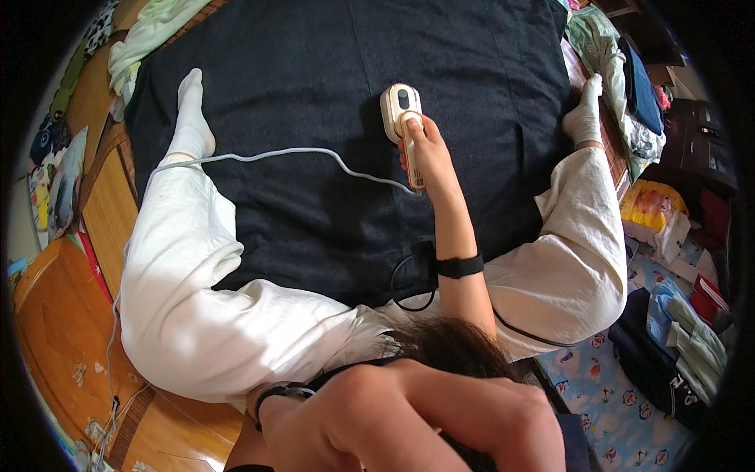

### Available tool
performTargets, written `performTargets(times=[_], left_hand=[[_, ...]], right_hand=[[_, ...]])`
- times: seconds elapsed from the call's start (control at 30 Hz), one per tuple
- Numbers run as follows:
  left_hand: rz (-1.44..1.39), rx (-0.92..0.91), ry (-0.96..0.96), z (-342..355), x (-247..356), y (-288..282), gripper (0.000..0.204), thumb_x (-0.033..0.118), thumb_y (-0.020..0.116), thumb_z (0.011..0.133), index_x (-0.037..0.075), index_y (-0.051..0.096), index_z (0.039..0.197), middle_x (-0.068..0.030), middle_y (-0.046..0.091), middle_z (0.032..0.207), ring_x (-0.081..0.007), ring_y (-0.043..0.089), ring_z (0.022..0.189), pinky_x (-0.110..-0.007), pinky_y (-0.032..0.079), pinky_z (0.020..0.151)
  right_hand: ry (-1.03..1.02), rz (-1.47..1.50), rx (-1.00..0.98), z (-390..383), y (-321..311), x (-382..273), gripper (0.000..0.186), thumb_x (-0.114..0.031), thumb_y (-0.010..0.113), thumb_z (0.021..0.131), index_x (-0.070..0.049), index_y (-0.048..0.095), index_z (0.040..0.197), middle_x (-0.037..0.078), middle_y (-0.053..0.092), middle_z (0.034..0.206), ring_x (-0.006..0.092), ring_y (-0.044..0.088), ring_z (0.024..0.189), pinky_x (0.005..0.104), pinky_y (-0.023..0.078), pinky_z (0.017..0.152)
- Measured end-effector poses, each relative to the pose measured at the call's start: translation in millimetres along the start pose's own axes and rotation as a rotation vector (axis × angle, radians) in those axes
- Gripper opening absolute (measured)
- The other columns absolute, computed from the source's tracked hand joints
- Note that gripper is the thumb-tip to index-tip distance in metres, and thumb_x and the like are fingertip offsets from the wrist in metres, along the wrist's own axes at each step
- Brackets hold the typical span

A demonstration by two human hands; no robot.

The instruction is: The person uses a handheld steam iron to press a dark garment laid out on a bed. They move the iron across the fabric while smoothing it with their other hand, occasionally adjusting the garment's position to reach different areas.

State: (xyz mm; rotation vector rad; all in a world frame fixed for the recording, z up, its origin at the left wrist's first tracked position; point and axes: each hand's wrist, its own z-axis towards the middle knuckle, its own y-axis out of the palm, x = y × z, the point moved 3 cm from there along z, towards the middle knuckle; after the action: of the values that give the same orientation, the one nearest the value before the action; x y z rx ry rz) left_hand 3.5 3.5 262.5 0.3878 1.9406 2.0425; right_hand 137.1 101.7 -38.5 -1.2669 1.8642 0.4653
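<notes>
Legible text: none.

Item 1. Iron (391, 115), white, above the black blanket (307, 212): fine dark print on the handle, near the cord end; too small to read.

Item 2. Dark garment (654, 366), folded, at the right edge of the blue patterned mat (582, 379): white marks, letter-like in shape, bent by the lens and not readable as a word.

Item 3. Yellow bag (654, 203), beyond the blanket's right edge: reddish print on its face, blurred; whether lettering or picture cannot be told.
</notes>
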Motion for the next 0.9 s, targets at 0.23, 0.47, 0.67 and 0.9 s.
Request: performTargets(times=[0.23, 0.47, 0.67, 0.9], left_hand=[[0.034, -0.025, -0.033, 1, -1, -4, 0.019, 0.021, 0.082, 0.087, 0.004, 0.076, 0.088, -0.0097, 0.067, 0.096, -0.0213, 0.063, 0.076, -0.03, 0.049, 0.065], [0.108, -0.043, -0.061, 3, -2, -5, 0.018, 0.022, 0.081, 0.088, 0.006, 0.075, 0.087, -0.0086, 0.067, 0.096, -0.0209, 0.063, 0.076, -0.03, 0.05, 0.065], [0.34, -0.083, -0.119, 3, 6, -8, 0.017, 0.023, 0.08, 0.089, 0.007, 0.074, 0.087, -0.0076, 0.067, 0.096, -0.0205, 0.063, 0.076, -0.031, 0.05, 0.066], [0.793, -0.137, -0.229, 15, 30, -43, 0.017, 0.025, 0.079, 0.09, 0.009, 0.074, 0.087, -0.0064, 0.067, 0.095, -0.0201, 0.063, 0.076, -0.032, 0.05, 0.067]], right_hand=[[-0.012, 0.042, -0.027, -5, -3, 6, 0.045, -0.041, 0.05, 0.111, -0.012, 0.054, 0.145, 0.004, 0.064, 0.084, 0.0107, 0.06, 0.066, 0.029, 0.053, 0.061], [-0.021, 0.026, -0.024, -3, -4, 6, 0.044, -0.04, 0.049, 0.111, -0.011, 0.055, 0.143, 0.004, 0.065, 0.085, 0.0103, 0.06, 0.066, 0.0289, 0.053, 0.061], [-0.025, 0.052, -0.026, -5, -4, 2, 0.046, -0.042, 0.05, 0.111, -0.009, 0.055, 0.143, 0.004, 0.064, 0.084, 0.0105, 0.059, 0.066, 0.0281, 0.053, 0.06], [-0.032, 0.031, -0.048, 3, -5, 3, 0.049, -0.044, 0.051, 0.11, -0.009, 0.054, 0.145, 0.004, 0.065, 0.085, 0.0119, 0.06, 0.067, 0.0293, 0.053, 0.062]])
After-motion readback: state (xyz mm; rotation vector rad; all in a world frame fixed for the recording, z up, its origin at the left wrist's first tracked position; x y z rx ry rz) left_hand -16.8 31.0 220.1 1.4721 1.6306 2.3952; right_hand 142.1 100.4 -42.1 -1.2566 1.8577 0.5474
